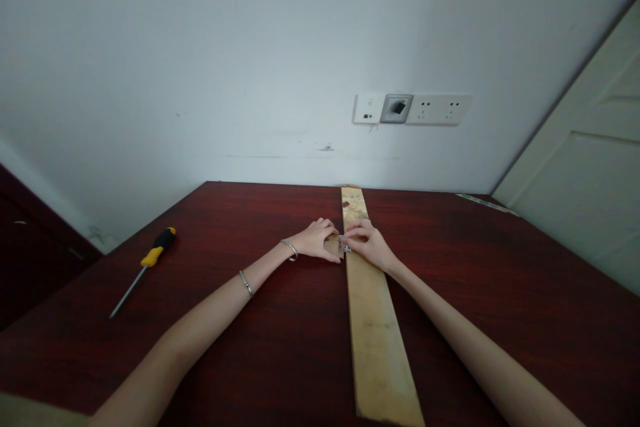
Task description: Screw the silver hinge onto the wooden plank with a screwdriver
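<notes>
A long, light wooden board [383, 340] lies lengthwise on the dark red table [270, 360]. Against its left edge sits a small wooden block [331, 247], with my left hand [315, 240] curled around it, thumb on the near side and fingers on the far side. A small silvery metal piece, like a hinge [344, 247], spans the place where block and board meet. My right hand [371, 245] rests over the board, thumb and fingertips pinched together at the metal piece. Whatever is between those fingertips is too small to make out.
To the left, a screwdriver [153, 257] with a yellow and black handle lies on the table. The white wall [280, 67] with sockets [433, 110] stands behind the table's far edge. A pale panelled door [590, 173] is at the right.
</notes>
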Demonstrator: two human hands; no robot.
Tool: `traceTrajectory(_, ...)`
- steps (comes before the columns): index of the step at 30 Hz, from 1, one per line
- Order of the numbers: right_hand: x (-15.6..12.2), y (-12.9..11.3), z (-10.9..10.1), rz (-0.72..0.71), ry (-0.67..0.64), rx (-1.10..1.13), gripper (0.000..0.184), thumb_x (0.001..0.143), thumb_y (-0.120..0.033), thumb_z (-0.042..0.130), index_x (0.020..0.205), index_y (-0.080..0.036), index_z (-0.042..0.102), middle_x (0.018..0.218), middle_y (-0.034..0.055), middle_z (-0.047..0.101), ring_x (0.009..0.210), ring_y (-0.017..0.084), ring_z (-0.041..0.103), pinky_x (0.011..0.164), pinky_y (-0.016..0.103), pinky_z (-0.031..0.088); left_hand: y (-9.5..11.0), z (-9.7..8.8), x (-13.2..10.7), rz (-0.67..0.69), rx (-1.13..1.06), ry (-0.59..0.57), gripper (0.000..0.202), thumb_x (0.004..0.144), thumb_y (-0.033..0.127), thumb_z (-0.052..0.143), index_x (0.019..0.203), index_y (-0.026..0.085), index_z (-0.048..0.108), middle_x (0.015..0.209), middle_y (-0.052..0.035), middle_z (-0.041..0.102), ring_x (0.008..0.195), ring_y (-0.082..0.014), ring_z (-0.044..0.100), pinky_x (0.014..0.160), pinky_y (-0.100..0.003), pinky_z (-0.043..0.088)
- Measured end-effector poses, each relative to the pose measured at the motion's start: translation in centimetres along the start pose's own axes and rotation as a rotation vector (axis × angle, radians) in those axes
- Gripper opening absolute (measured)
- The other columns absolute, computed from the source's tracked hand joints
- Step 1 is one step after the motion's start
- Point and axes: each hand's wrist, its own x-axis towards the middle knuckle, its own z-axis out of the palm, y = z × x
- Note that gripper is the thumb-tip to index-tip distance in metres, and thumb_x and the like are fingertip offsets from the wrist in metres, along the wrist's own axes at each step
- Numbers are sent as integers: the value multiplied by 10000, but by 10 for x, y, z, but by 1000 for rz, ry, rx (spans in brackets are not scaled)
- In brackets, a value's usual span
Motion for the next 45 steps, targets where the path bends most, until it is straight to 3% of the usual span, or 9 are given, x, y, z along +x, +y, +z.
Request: traceTrajectory(45,-2,-1,1,-36,-97,-78,68,728,-274,705,713,-225,748,922,51,610,938,214,565,914,391,422,8,-11,-2,4,-33,14,666,647,598,774,1068,111,605,1022,-90,541,972,-229,481,893,-329,431)
